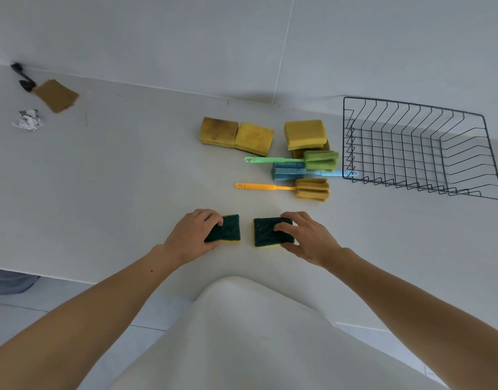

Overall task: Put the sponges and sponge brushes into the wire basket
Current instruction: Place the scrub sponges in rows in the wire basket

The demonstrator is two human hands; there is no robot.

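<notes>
Two green-topped yellow sponges lie side by side near the counter's front edge. My left hand (192, 235) grips the left sponge (228, 229); my right hand (306, 237) grips the right sponge (267, 235). Both sponges rest on the counter. Behind them lie three sponge brushes: orange (309, 188), blue (290, 171) and green (321, 160). Farther back sit yellow sponges: two to the left (219, 132) (254, 138) and a stack (305, 134) on the right. The black wire basket (351, 153) stands at the right, with nothing in it.
At the far left of the white counter (129, 178) lie a brown flat pad (56, 95), a crumpled paper ball (28, 120) and a small black object (24, 77) by the wall. The counter's front edge runs just below my hands.
</notes>
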